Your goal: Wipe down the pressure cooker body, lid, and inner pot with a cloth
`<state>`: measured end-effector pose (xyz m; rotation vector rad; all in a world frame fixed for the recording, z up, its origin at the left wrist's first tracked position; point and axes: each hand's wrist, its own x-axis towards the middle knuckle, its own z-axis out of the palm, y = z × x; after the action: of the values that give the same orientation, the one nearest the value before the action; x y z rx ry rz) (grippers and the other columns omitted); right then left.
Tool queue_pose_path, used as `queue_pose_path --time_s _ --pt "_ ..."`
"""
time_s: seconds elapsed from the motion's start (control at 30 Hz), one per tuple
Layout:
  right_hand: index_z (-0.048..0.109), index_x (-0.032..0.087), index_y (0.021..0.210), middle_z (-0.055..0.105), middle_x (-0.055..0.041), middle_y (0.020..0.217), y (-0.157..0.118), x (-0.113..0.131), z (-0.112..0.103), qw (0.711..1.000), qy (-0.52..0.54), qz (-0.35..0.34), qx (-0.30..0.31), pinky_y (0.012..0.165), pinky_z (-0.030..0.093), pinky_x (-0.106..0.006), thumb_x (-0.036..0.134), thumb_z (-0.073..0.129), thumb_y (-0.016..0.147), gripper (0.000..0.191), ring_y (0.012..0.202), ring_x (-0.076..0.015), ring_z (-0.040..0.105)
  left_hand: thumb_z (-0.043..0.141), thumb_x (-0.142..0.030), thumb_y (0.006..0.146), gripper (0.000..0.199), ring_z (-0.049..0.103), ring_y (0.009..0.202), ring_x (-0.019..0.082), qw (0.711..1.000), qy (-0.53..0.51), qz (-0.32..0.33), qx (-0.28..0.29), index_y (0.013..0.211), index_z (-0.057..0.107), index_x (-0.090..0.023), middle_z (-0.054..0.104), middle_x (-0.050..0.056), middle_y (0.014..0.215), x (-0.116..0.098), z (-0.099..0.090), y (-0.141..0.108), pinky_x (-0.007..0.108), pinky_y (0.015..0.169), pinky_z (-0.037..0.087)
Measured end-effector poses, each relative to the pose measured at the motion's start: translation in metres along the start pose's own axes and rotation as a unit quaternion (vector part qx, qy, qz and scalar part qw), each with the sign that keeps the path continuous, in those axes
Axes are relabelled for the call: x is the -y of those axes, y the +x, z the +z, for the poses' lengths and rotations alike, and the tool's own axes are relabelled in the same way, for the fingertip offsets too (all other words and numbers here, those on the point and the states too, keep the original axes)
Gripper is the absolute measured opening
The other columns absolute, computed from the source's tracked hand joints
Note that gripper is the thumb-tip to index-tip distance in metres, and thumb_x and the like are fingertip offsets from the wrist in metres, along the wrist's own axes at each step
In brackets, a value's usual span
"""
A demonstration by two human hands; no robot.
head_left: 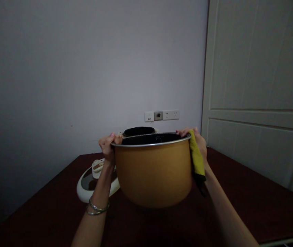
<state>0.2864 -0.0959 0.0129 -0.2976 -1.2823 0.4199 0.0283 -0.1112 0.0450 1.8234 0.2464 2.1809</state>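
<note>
Raised above the dark red table is a rice cooker inner pot (153, 171), golden outside and black inside, with a silver rim. Its mouth faces up. My left hand (109, 145) grips the rim on the left side, fingers curled over the edge. On the opposite side my right hand (194, 137) holds the rim too, with a yellow cloth (197, 157) caught between it and the pot, hanging down the outer wall. Behind the pot shows the dark round opening of the rice cooker (139, 131); its body is mostly hidden.
A white lid with a handle (84, 193) lies on the table (59, 209) at the left, partly behind my left forearm. Wall sockets (170, 115) are set in the wall behind. A panelled white door (259, 85) rises along the right side.
</note>
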Motion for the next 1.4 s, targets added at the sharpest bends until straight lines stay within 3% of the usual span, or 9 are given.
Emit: queue_pose_path --time_s 0.27,0.4,0.5,0.67,0.8,0.9,1.1,1.3,1.4 --pt "0.048 0.021 0.067 0.049 0.0004 0.066 -0.010 0.039 0.009 0.995 -0.084 -0.037 0.024 0.066 0.043 -0.029 0.041 0.034 0.096 0.038 0.066 -0.0146 0.050 0.046 -0.045 0.086 0.056 0.046 0.038 0.012 0.999 0.013 -0.013 0.026 0.037 0.041 -0.020 0.039 -0.001 0.034 0.022 -0.014 0.002 0.030 0.048 0.041" --pt "0.045 0.021 0.067 0.046 0.0000 0.067 -0.015 0.060 0.011 0.978 -0.192 -0.072 0.041 0.062 0.038 -0.030 0.039 0.033 0.097 0.037 0.065 -0.0146 0.046 0.043 -0.046 0.086 0.053 0.055 0.049 0.017 0.995 0.091 -0.010 0.041 0.041 0.050 -0.019 0.049 0.004 0.040 0.006 -0.012 0.005 0.033 0.056 0.046" --pt "0.043 0.021 0.068 0.044 0.0004 0.067 -0.018 0.071 0.017 0.941 -0.310 -0.109 0.076 0.063 0.034 -0.031 0.034 0.033 0.097 0.033 0.065 -0.0147 0.042 0.040 -0.040 0.088 0.050 0.057 0.056 0.017 0.983 0.175 0.026 0.052 0.045 0.052 -0.018 0.053 0.005 0.046 -0.019 0.000 0.001 0.032 0.060 0.045" --pt "0.040 0.021 0.070 0.045 0.0009 0.066 -0.023 0.076 0.032 0.882 -0.424 -0.184 0.095 0.069 0.031 -0.034 0.025 0.036 0.095 0.026 0.069 -0.0158 0.042 0.051 -0.022 0.083 0.035 0.039 0.046 0.009 0.887 0.426 0.160 0.076 0.049 0.046 -0.017 0.044 -0.002 0.047 -0.056 0.039 -0.024 0.026 0.050 0.029" --pt "0.040 0.021 0.070 0.048 -0.0002 0.067 -0.024 0.074 0.039 0.861 -0.466 -0.194 0.065 0.071 0.030 -0.035 0.026 0.037 0.095 0.026 0.069 -0.0170 0.041 0.048 -0.017 0.083 0.030 0.040 0.049 0.010 0.851 0.483 0.182 0.093 0.053 0.046 -0.018 0.045 -0.001 0.051 -0.055 0.062 -0.040 0.028 0.051 0.026" --pt "0.043 0.021 0.069 0.051 -0.0011 0.068 -0.025 0.075 0.043 0.852 -0.480 -0.201 0.058 0.071 0.030 -0.036 0.026 0.038 0.095 0.027 0.070 -0.0174 0.042 0.045 -0.017 0.086 0.032 0.042 0.049 0.010 0.864 0.468 0.165 0.086 0.054 0.047 -0.017 0.047 0.000 0.051 -0.046 0.066 -0.042 0.027 0.051 0.027" --pt "0.046 0.021 0.069 0.051 -0.0007 0.067 -0.029 0.073 0.051 0.860 -0.465 -0.198 0.067 0.072 0.033 -0.036 0.026 0.042 0.094 0.025 0.070 -0.0172 0.045 0.049 -0.021 0.086 0.046 0.026 0.040 0.006 0.901 0.411 0.138 0.023 0.043 0.034 -0.017 0.034 -0.005 0.042 -0.036 0.065 -0.039 0.025 0.044 0.020" --pt "0.055 0.019 0.084 0.051 -0.0077 0.086 -0.038 0.073 0.056 0.857 -0.443 -0.252 -0.078 0.072 0.041 -0.038 0.029 0.062 0.083 0.013 0.084 -0.0226 0.048 0.052 -0.025 0.085 0.049 0.024 0.040 0.006 0.903 0.410 0.125 0.001 0.042 0.032 -0.017 0.030 -0.005 0.042 -0.037 0.057 -0.032 0.025 0.043 0.019" --pt "0.055 0.020 0.077 0.052 -0.0052 0.077 -0.052 0.080 0.065 0.869 -0.425 -0.253 -0.012 0.067 0.044 -0.034 0.024 0.061 0.083 0.009 0.074 -0.0192 0.049 0.052 -0.026 0.086 0.048 0.024 0.041 0.006 0.902 0.415 0.121 -0.009 0.042 0.033 -0.016 0.029 -0.005 0.043 -0.040 0.050 -0.028 0.024 0.043 0.019"
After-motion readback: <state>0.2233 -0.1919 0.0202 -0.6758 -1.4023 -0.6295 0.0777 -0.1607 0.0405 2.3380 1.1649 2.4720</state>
